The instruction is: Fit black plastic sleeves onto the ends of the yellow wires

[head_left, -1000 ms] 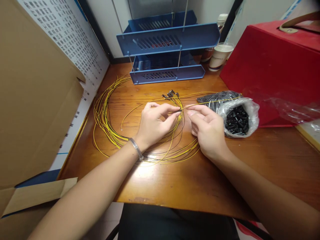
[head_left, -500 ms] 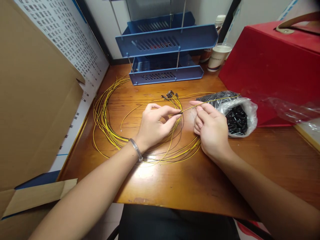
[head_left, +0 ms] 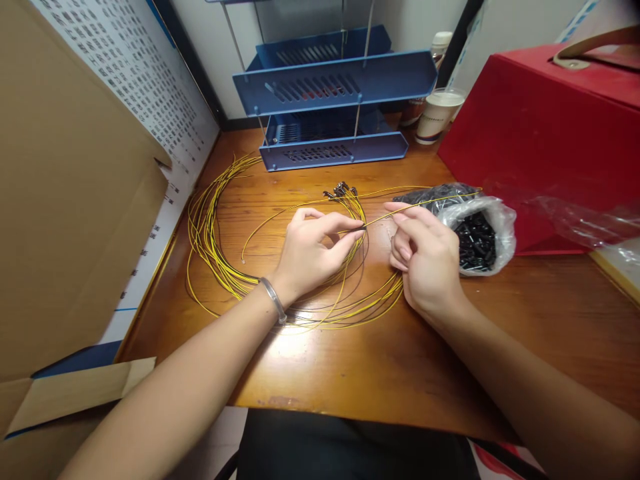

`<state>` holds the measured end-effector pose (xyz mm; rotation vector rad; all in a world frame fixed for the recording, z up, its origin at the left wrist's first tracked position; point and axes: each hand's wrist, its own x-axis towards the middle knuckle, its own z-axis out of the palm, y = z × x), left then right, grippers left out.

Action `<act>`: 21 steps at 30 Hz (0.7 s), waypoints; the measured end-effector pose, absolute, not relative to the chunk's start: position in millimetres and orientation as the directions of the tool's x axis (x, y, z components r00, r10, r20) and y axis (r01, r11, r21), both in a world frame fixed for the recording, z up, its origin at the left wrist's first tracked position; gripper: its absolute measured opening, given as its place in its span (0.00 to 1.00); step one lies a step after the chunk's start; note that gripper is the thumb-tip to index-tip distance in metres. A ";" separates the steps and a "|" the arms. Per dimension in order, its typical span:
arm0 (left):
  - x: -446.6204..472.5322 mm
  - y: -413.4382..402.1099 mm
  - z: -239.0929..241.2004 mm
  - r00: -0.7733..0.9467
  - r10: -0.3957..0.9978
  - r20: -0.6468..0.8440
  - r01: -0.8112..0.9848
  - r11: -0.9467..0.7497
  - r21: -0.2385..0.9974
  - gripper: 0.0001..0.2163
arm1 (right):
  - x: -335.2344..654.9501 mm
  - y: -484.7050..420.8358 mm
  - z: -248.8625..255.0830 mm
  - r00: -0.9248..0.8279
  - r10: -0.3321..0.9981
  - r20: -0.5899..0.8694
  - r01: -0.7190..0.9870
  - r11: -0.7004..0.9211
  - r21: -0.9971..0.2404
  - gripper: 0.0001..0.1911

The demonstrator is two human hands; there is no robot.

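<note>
My left hand [head_left: 317, 243] is closed, thumb and forefinger pinching a thin yellow wire [head_left: 379, 217] at a small dark spot by the fingertips. To its right, my right hand [head_left: 425, 250] has the same wire between thumb and forefinger, its other fingers curled in. The wire runs on past this hand, its far end over the plastic bag [head_left: 505, 250] of small black parts [head_left: 476, 241]. Beneath my hands lies a loose coil of yellow and black wires [head_left: 213, 233]. A cluster of dark connector ends [head_left: 342, 192] sits just behind my left fingertips.
Blue tiered trays [head_left: 333, 157] stand at the back, with a paper cup [head_left: 436, 119] and a bottle [head_left: 441, 41] beside them. A red box [head_left: 545, 147] borders the right side. Brown cardboard [head_left: 75, 200] rises on the left. The wooden table [head_left: 380, 373] ends close to my lap.
My right hand has shifted slightly right along the wire, and its fingers look a little looser. My left hand keeps its pinch in nearly the same place.
</note>
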<state>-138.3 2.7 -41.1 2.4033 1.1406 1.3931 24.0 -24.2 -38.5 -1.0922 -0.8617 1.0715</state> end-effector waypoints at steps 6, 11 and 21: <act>-137.9 2.8 -40.3 0.290 0.668 0.685 0.529 -0.709 0.467 0.02 | 22.3 -23.9 -36.6 0.298 0.955 0.015 -0.260 0.096 -0.961 0.11; -138.3 3.2 -40.3 0.295 0.658 0.693 0.520 -0.719 0.461 0.02 | 23.4 -22.8 -43.0 0.254 0.965 0.073 -0.163 0.117 -0.980 0.14; -137.8 3.8 -40.9 0.215 0.719 0.662 0.554 -0.647 0.523 0.03 | -0.5 -76.3 -11.6 -0.037 0.999 -0.033 -0.369 -0.044 -0.928 0.14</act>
